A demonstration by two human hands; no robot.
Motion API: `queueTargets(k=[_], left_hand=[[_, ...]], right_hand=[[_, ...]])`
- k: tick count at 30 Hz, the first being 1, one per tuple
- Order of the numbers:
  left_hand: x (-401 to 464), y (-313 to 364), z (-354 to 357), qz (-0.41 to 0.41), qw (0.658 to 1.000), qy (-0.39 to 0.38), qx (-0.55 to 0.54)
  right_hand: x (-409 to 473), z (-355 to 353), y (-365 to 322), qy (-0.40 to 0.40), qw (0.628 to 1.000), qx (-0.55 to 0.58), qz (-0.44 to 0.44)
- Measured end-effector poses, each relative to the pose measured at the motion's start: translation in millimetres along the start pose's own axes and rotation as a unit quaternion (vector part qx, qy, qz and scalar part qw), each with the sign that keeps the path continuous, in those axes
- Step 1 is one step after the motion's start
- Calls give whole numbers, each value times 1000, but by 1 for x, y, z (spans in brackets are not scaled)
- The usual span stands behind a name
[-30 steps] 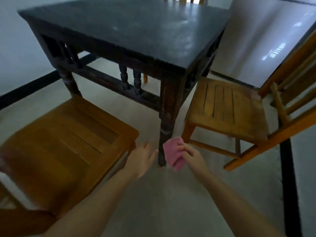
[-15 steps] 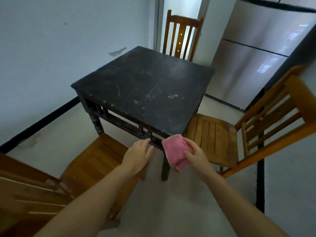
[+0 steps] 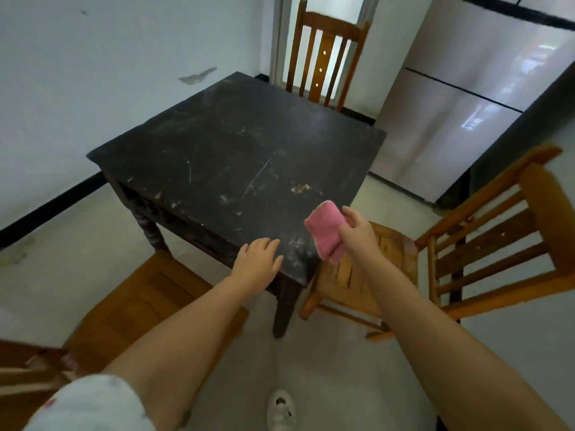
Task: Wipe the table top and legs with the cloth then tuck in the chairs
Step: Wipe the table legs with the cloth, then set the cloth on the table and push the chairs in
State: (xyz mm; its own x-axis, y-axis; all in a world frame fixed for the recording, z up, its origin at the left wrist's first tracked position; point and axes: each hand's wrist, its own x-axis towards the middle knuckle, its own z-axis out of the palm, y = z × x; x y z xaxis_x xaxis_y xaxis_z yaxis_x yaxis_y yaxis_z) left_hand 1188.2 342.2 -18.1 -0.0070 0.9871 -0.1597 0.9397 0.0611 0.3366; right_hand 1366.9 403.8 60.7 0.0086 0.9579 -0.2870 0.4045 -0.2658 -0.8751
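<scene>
Pink cloth (image 3: 325, 233): folded into a thick pad, held above the near right corner of the dark table top (image 3: 236, 157), at about 5 o'clock from the table's centre. I judge it soft, light and limp; it will sag where unsupported, so I would keep it folded and take it across the middle of the pad.

My right hand (image 3: 357, 233) grips the cloth, fingers curled round one edge with the thumb against its face; the lower end hangs free.

My left hand (image 3: 256, 264) rests at the near edge of the table top, at about 6 o'clock, fingers relaxed and slightly spread, holding nothing.

The table top shows pale scratches, dust and a crumb patch (image 3: 300, 188) near 4 o'clock.

Three wooden chairs stand pulled out: far chair (image 3: 323, 54) at 12 o'clock, right chair (image 3: 485, 244) at 4 o'clock, left chair (image 3: 149, 293) at 7 o'clock. A refrigerator (image 3: 473, 98) stands at 2 o'clock.
</scene>
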Motion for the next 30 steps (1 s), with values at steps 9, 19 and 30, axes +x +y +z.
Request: queueTargets(k=[9,19,30], left_hand=[[21,-14,45,-95,993,-30,60],[21,-12,47,-99,990,-41,86],[-59,-57,-47,-102,991,77,43]], right_hand=[[74,55,34,-160,880,-314,-319],[69,65,79,-231,772,-507,-305],[2,81,5,-172,804,-454,-343]])
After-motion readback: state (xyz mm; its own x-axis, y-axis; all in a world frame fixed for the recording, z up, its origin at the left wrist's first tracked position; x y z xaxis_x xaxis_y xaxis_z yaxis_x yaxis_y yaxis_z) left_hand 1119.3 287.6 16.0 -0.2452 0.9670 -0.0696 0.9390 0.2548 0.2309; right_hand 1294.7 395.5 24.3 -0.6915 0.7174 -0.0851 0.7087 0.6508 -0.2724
